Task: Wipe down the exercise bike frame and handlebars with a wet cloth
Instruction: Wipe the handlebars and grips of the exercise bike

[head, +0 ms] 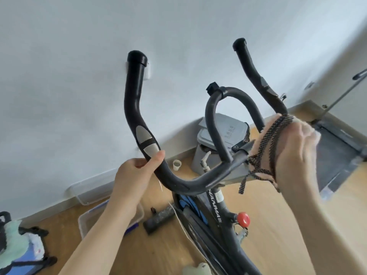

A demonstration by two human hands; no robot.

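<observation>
The exercise bike's black handlebars (137,108) rise in front of me, with a left horn, a middle loop (230,96) and a right horn (252,70). My left hand (137,175) grips the left bar just below its silver pulse pads (146,140). My right hand (294,153) is blurred and presses a pinkish cloth with dark patterned trim (266,147) around the base of the right horn. The bike frame (214,211) with white lettering and a red knob (243,219) drops away below the bars.
A grey lidded bin (224,133) and a small cup (176,165) stand on the wooden floor behind the bike by the white wall. Clear plastic boxes (85,221) lie at lower left, a black bar-shaped object (158,219) lies beside them. A dark mat (335,155) is at right.
</observation>
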